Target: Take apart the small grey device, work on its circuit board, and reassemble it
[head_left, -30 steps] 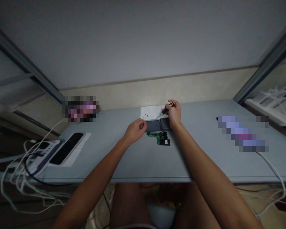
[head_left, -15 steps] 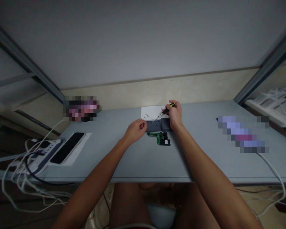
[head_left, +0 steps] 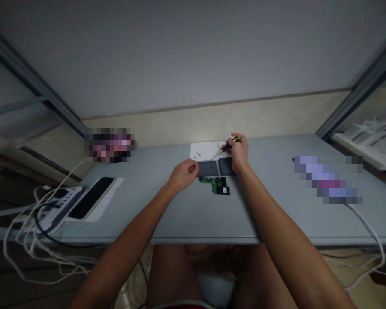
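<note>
My right hand [head_left: 240, 153] grips a black-and-yellow screwdriver [head_left: 230, 144], its thin shaft slanting down to the left. The tip meets or hovers just over the upper part of a flat dark grey panel [head_left: 209, 170]; I cannot tell which. My left hand [head_left: 184, 174] is closed at that panel's left end, fingers curled on its edge. Right of it lies a second dark grey piece [head_left: 227, 165], partly hidden by my right hand. Nearer me rests a green circuit board [head_left: 215, 185] with black parts. Behind the panel, several tiny dark screws [head_left: 197, 154] lie on white paper [head_left: 206, 147].
A phone-like black slab [head_left: 92, 198] lies on paper at the left, beside a white power strip [head_left: 59, 206] and tangled white cables [head_left: 25, 244]. Blurred-out objects sit at the back left and right of the grey table [head_left: 193, 219]. A wall closes the back.
My right hand has shifted slightly right and away from me with the screwdriver. The second grey piece sits slightly further right. My left hand stays almost still.
</note>
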The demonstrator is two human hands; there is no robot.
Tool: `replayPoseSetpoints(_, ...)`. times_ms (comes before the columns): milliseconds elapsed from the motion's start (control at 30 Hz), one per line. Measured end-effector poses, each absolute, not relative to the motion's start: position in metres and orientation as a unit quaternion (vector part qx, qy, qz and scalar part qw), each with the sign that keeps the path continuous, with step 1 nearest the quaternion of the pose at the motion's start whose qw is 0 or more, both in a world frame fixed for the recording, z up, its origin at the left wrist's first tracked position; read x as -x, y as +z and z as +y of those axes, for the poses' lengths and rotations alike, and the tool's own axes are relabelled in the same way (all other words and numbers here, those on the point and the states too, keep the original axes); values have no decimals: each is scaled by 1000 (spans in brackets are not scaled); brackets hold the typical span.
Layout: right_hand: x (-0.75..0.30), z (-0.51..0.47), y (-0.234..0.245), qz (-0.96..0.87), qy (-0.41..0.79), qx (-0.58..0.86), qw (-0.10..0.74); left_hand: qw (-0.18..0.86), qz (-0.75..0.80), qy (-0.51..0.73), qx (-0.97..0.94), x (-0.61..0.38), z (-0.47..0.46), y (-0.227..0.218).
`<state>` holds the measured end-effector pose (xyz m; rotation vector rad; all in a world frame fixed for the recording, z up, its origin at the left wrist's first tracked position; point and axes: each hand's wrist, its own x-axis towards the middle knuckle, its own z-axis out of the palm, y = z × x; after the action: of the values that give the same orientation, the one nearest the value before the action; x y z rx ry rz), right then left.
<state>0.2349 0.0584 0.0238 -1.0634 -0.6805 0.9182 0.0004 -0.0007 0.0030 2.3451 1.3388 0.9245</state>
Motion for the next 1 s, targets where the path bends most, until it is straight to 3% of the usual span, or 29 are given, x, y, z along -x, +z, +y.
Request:
replayPoseSetpoints(400,-241,58,31,-342,395,478,706,126,487,309,-807,-2,-3,6)
replayPoseSetpoints(633,-264,14,82,-533,200,434,698,143,479,318,-805,-1,-2,2)
replayPoseSetpoints(733,-272,-9,89,-661,134,434,597,145,484,323,-800,-1,-1,0)
replayPoseSetpoints(867,-282,-17,66,-781,58,526,332,150,505,324,-786,-2,-2,1)
replayPoseSetpoints(933,-287,-15,49,-780,49,562,272,151,516,322,-779,-3,-3,3)
replayPoseSetpoints(1000,-292,-13,37,-782,47,563,265,149,521,320,-777,-3,-5,5)
